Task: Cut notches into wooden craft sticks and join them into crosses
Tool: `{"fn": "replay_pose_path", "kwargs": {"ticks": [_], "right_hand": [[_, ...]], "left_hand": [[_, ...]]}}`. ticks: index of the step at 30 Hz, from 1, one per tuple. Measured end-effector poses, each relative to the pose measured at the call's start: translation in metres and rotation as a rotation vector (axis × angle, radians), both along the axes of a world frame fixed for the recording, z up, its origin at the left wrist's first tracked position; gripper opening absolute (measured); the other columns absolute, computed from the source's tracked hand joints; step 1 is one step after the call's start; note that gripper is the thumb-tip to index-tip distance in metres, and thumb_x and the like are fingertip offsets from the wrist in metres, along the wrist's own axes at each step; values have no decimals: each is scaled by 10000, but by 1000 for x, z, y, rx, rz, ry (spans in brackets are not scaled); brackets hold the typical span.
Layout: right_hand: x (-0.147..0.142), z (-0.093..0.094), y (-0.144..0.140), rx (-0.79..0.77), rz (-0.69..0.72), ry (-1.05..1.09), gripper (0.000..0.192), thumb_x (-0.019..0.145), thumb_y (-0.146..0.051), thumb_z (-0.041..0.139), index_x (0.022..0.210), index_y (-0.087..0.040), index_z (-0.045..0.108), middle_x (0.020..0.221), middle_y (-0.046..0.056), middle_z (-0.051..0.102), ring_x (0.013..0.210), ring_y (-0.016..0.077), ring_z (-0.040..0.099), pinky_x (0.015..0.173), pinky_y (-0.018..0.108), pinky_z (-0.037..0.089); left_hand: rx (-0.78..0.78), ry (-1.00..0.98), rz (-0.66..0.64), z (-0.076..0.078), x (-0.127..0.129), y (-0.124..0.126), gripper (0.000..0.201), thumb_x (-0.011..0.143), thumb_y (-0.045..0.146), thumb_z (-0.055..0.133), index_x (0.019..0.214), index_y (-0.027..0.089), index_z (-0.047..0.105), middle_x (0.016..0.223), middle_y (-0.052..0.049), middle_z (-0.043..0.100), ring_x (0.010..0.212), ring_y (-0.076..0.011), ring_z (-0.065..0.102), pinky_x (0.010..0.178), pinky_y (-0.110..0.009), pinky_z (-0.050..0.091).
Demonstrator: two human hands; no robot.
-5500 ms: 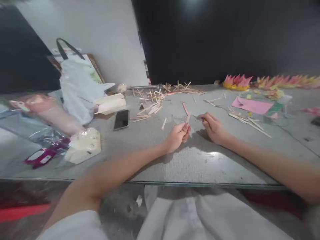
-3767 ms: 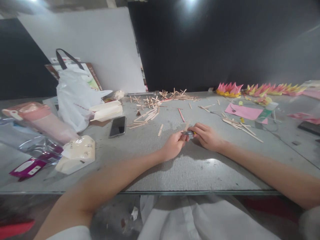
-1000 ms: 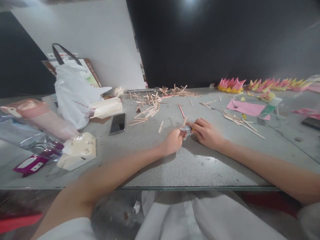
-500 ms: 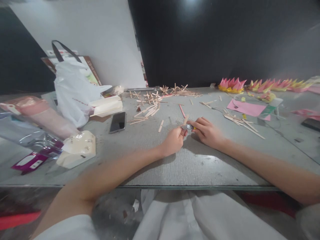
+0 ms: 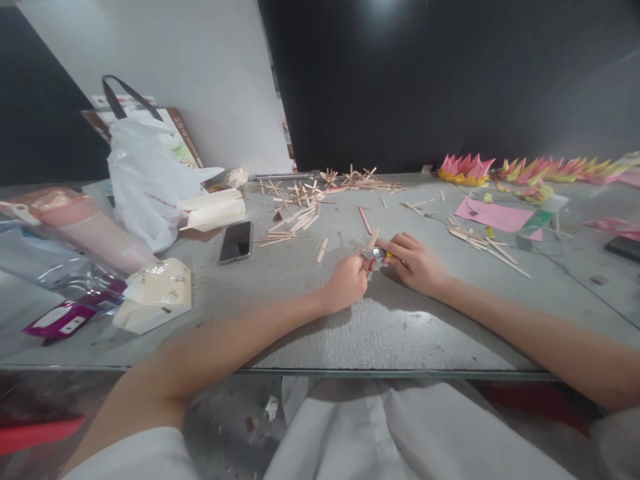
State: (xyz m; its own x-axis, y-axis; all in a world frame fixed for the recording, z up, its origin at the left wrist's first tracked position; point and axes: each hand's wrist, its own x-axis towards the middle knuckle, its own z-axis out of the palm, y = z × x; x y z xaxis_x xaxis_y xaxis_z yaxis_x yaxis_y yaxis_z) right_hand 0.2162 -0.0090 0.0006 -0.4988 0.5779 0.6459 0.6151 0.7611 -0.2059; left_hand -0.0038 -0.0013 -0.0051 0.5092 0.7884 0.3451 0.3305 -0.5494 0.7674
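My right hand [image 5: 411, 262] is closed around the yellow handle of a utility knife [image 5: 376, 253], its metal blade pointing left. Pinched in my left hand [image 5: 349, 280] is a wooden craft stick [image 5: 373, 238], whose upper end shows behind the blade. The blade lies across the stick close to my left fingertips; whether it cuts in, I cannot tell. Both hands are just above the grey table [image 5: 310, 340], with the forearms near its surface. A red-and-white striped stick [image 5: 365, 220] lies just beyond the hands. One short loose craft stick [image 5: 322, 250] lies left of them.
Loose craft sticks [image 5: 303, 217] are heaped at the back, with another pile [image 5: 483, 243] at right. A phone [image 5: 235, 242], a white plastic bag [image 5: 143, 180] and a cream box [image 5: 155, 293] stand left. Pink paper [image 5: 495, 215] and folded paper lotuses [image 5: 464, 171] lie right.
The knife blade has tilted slightly against the stick and shows more of its face. Both hands keep nearly the same place; the whole view has shifted a little.
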Motion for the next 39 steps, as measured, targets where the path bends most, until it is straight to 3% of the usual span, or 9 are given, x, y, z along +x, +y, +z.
{"fn": "replay_pose_path", "kwargs": {"ticks": [8, 18, 25, 32, 39], "right_hand": [[6, 2, 1, -22, -24, 1, 426, 1113, -359, 435, 1493, -250, 593, 953, 105, 633, 891, 279, 552, 826, 428, 504], [3, -3, 2, 9, -27, -85, 419, 1120, -346, 411, 1475, -238, 605, 974, 116, 637, 914, 286, 544, 816, 429, 497], [0, -2, 4, -21, -24, -34, 429, 1114, -350, 415, 1485, -239, 598, 978, 115, 640, 905, 284, 547, 833, 434, 500], [9, -2, 8, -28, -22, 9, 426, 1103, -325, 451, 1496, -248, 599, 961, 109, 651, 886, 283, 552, 820, 435, 505], [12, -3, 8, -73, 15, 11, 415, 1102, -318, 452, 1473, -236, 618, 951, 108, 652, 904, 286, 560, 845, 450, 516]], "left_hand": [[-21, -48, 22, 6, -1, -7, 367, 1089, 416, 329, 846, 204, 503, 685, 9, 531, 628, -137, 492, 627, -270, 385], [-29, 131, -26, 7, -2, 0, 242, 999, 237, 412, 782, 200, 513, 677, 10, 528, 618, -147, 480, 641, -283, 372], [-34, 76, -19, 3, 2, 2, 319, 1058, 299, 345, 791, 200, 488, 665, 13, 508, 624, -144, 474, 634, -278, 370], [-182, -114, -148, -2, 4, -1, 340, 1098, 444, 257, 895, 225, 420, 711, 37, 437, 576, -122, 402, 571, -259, 356], [-325, -133, -293, -2, -2, 3, 324, 1106, 460, 268, 936, 226, 415, 700, 59, 387, 551, -111, 330, 534, -243, 326]]}}
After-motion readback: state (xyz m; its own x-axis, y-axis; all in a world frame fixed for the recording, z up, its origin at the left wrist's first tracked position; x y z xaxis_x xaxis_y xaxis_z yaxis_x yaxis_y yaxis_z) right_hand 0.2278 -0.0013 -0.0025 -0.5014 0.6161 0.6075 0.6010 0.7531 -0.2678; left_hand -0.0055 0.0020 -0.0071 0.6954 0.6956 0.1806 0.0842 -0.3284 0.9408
